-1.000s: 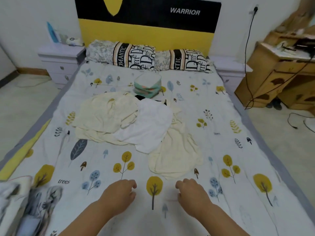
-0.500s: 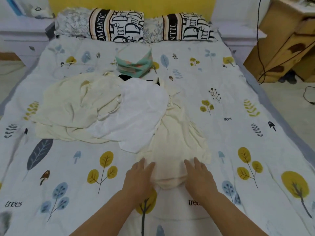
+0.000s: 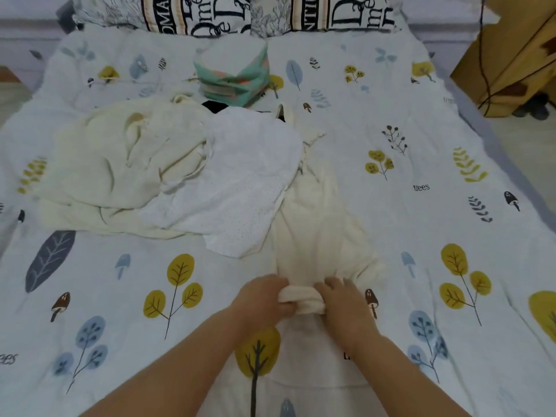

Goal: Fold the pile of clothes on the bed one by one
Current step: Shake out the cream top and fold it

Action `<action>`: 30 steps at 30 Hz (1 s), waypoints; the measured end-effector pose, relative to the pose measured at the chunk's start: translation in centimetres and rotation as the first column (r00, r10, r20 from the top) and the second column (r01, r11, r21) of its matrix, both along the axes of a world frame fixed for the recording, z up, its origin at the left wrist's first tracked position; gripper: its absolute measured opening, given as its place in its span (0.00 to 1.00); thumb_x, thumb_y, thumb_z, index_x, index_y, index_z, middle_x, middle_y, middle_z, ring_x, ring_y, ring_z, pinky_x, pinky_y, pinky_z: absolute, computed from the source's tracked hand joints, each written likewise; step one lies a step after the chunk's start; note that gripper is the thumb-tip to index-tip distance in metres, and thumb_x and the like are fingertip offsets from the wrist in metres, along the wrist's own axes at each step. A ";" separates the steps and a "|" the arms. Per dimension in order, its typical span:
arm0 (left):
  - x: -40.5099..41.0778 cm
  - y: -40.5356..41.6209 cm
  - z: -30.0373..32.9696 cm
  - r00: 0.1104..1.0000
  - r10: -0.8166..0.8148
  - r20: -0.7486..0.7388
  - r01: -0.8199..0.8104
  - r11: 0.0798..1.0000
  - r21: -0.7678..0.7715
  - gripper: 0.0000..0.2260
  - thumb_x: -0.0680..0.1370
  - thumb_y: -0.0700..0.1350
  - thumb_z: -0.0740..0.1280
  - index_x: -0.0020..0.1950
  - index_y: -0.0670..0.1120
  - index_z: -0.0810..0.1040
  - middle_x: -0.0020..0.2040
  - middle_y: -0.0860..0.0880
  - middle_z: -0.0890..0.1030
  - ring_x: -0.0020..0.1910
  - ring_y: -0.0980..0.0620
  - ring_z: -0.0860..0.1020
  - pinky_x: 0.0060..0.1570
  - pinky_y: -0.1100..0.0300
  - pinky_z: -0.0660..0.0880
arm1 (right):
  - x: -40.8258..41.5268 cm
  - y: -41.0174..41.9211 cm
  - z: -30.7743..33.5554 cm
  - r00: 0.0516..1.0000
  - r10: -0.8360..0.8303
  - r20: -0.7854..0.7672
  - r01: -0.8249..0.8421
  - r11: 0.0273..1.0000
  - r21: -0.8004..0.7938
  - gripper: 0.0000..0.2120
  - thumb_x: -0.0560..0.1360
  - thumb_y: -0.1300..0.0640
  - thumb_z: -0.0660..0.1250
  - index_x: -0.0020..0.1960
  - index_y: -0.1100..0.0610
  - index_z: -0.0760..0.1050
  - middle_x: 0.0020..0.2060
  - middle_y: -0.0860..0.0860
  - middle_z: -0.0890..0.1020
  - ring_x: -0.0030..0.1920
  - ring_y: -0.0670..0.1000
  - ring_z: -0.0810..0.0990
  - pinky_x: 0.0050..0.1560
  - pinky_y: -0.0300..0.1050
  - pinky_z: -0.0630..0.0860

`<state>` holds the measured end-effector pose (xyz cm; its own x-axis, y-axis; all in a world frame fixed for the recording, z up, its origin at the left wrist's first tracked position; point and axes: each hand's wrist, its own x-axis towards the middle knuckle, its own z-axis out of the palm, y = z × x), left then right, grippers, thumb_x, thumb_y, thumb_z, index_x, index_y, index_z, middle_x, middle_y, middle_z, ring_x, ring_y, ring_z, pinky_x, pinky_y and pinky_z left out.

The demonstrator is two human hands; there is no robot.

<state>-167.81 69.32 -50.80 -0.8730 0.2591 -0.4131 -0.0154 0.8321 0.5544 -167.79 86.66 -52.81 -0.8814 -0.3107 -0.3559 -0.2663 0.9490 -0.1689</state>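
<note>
A loose pile of clothes lies mid-bed: a cream garment (image 3: 120, 158) at the left, a white dotted garment (image 3: 240, 182) over the middle, and a long cream garment (image 3: 316, 224) stretching toward me. My left hand (image 3: 261, 302) and my right hand (image 3: 346, 305) both grip the bunched near hem of the long cream garment, fingers curled into the cloth. A dark piece (image 3: 215, 106) peeks from under the pile's far edge.
A folded teal and pink stack (image 3: 234, 76) sits behind the pile. Patterned pillows (image 3: 270, 13) line the head of the bed (image 3: 421, 266). A wooden desk (image 3: 517, 55) with a black cable stands at the right.
My hands went from flat on the long cream garment's near end to gripping it, gathering the hem into a bunch. The view has moved closer to the pile.
</note>
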 end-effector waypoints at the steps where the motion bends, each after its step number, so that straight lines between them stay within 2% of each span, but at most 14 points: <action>1: 0.9 -0.5 1.2 1.000 -0.003 0.022 0.003 1.000 0.021 0.10 0.72 0.48 0.65 0.34 0.52 0.66 0.37 0.53 0.71 0.38 0.55 0.72 0.35 0.66 0.64 | 0.7 -0.3 0.7 1.000 0.003 0.023 -0.001 0.998 -0.062 0.14 0.77 0.56 0.56 0.62 0.51 0.69 0.61 0.51 0.72 0.61 0.53 0.70 0.56 0.46 0.68; 3: 2.8 -1.9 3.8 0.998 0.031 0.060 -0.037 0.995 0.097 0.10 0.70 0.47 0.66 0.31 0.51 0.66 0.33 0.54 0.70 0.32 0.60 0.68 0.31 0.68 0.64 | 2.3 -0.7 2.4 0.996 0.008 0.094 0.006 0.988 -0.152 0.09 0.76 0.56 0.58 0.56 0.53 0.70 0.55 0.51 0.75 0.56 0.53 0.73 0.49 0.45 0.67; 5: 4.3 -3.3 6.8 0.990 0.104 0.091 -0.121 0.971 0.205 0.07 0.69 0.46 0.66 0.33 0.49 0.70 0.34 0.55 0.71 0.30 0.61 0.69 0.31 0.68 0.66 | 3.8 -0.7 4.6 0.995 -0.032 0.093 0.050 0.978 -0.205 0.08 0.74 0.56 0.59 0.53 0.52 0.69 0.51 0.49 0.76 0.53 0.52 0.74 0.44 0.44 0.65; 8: 5.4 -4.8 12.5 0.973 0.202 0.108 -0.228 0.911 0.345 0.04 0.71 0.46 0.66 0.38 0.46 0.75 0.34 0.54 0.74 0.31 0.63 0.71 0.33 0.69 0.66 | 5.2 -0.9 8.4 0.989 -0.139 0.051 0.148 0.941 -0.305 0.11 0.72 0.56 0.60 0.54 0.49 0.70 0.49 0.47 0.75 0.51 0.49 0.75 0.45 0.41 0.68; 11: 5.8 -5.2 18.7 0.959 0.271 0.087 -0.278 0.829 0.485 0.13 0.68 0.49 0.61 0.38 0.38 0.75 0.33 0.51 0.73 0.33 0.57 0.71 0.34 0.65 0.66 | 5.6 -1.7 13.5 0.969 -0.243 -0.050 0.210 0.908 -0.363 0.13 0.73 0.55 0.61 0.56 0.45 0.70 0.49 0.46 0.72 0.49 0.47 0.76 0.42 0.39 0.68; 14: 5.4 -5.3 24.7 0.931 0.360 0.066 -0.329 0.743 0.582 0.11 0.70 0.49 0.62 0.32 0.44 0.71 0.30 0.51 0.71 0.31 0.57 0.69 0.31 0.64 0.64 | 5.3 -1.8 19.2 0.946 -0.304 -0.116 0.244 0.899 -0.364 0.06 0.74 0.56 0.60 0.49 0.47 0.71 0.43 0.46 0.68 0.44 0.48 0.73 0.38 0.40 0.64; 16: 5.1 -5.9 28.2 0.879 0.475 0.043 -0.390 0.664 0.638 0.11 0.75 0.48 0.64 0.34 0.46 0.73 0.31 0.50 0.74 0.32 0.55 0.71 0.31 0.66 0.67 | 5.0 -1.4 23.0 0.946 -0.286 -0.155 0.222 0.915 -0.338 0.06 0.76 0.58 0.57 0.42 0.49 0.65 0.36 0.45 0.69 0.40 0.51 0.73 0.36 0.42 0.63; 17: 5.1 -6.3 29.8 0.844 0.534 0.041 -0.424 0.620 0.661 0.11 0.76 0.47 0.63 0.36 0.45 0.75 0.33 0.51 0.77 0.33 0.55 0.74 0.32 0.67 0.69 | 5.0 -1.1 24.9 0.940 -0.314 -0.131 0.241 0.887 -0.394 0.07 0.77 0.59 0.57 0.41 0.51 0.65 0.33 0.46 0.70 0.37 0.52 0.73 0.33 0.41 0.64; 19: 5.3 -7.4 33.1 0.789 0.613 0.020 -0.453 0.561 0.693 0.14 0.79 0.47 0.59 0.39 0.45 0.80 0.37 0.54 0.83 0.36 0.59 0.79 0.35 0.70 0.72 | 5.1 -0.5 29.0 0.914 -0.404 -0.037 0.311 0.754 -0.578 0.08 0.78 0.62 0.57 0.41 0.58 0.69 0.31 0.49 0.73 0.35 0.53 0.73 0.28 0.35 0.62; 20: 5.6 -7.9 34.6 0.782 0.623 -0.027 -0.439 0.580 0.686 0.14 0.80 0.47 0.58 0.41 0.46 0.80 0.39 0.55 0.84 0.38 0.62 0.80 0.35 0.71 0.72 | 5.2 -0.4 31.3 0.901 -0.433 0.000 0.331 0.687 -0.647 0.08 0.77 0.64 0.57 0.41 0.60 0.72 0.32 0.52 0.75 0.35 0.53 0.73 0.28 0.34 0.62; 22: 6.5 -8.9 37.3 0.775 0.607 -0.173 -0.384 0.671 0.635 0.14 0.81 0.46 0.55 0.47 0.47 0.80 0.44 0.55 0.83 0.46 0.59 0.79 0.43 0.68 0.71 | 5.8 -0.3 35.9 0.890 -0.455 0.034 0.323 0.577 -0.750 0.10 0.75 0.67 0.57 0.41 0.59 0.76 0.35 0.53 0.79 0.35 0.49 0.74 0.30 0.36 0.64; 25: 8.2 -9.9 40.8 0.741 0.565 -0.364 -0.334 0.779 0.530 0.14 0.82 0.46 0.53 0.57 0.47 0.78 0.55 0.53 0.79 0.55 0.52 0.74 0.52 0.60 0.67 | 7.0 -0.7 42.7 0.888 -0.459 -0.009 0.263 0.525 -0.810 0.12 0.73 0.67 0.58 0.36 0.58 0.76 0.30 0.49 0.77 0.32 0.47 0.72 0.31 0.40 0.64; 28: 9.8 -10.6 44.2 0.668 0.416 -0.617 -0.221 0.903 0.370 0.13 0.81 0.42 0.53 0.46 0.49 0.77 0.44 0.53 0.78 0.47 0.49 0.75 0.42 0.63 0.65 | 8.3 -1.2 48.3 0.888 -0.449 -0.097 0.177 0.530 -0.829 0.08 0.73 0.67 0.59 0.40 0.66 0.76 0.33 0.60 0.78 0.34 0.51 0.72 0.34 0.43 0.63; 30: 10.7 -11.0 46.1 0.616 0.374 -0.694 -0.221 0.927 0.303 0.13 0.81 0.42 0.53 0.46 0.49 0.76 0.43 0.54 0.76 0.46 0.48 0.73 0.40 0.61 0.62 | 9.4 -1.6 51.6 0.881 -0.444 -0.162 0.114 0.533 -0.838 0.07 0.73 0.67 0.60 0.39 0.66 0.76 0.32 0.60 0.77 0.33 0.51 0.72 0.33 0.43 0.63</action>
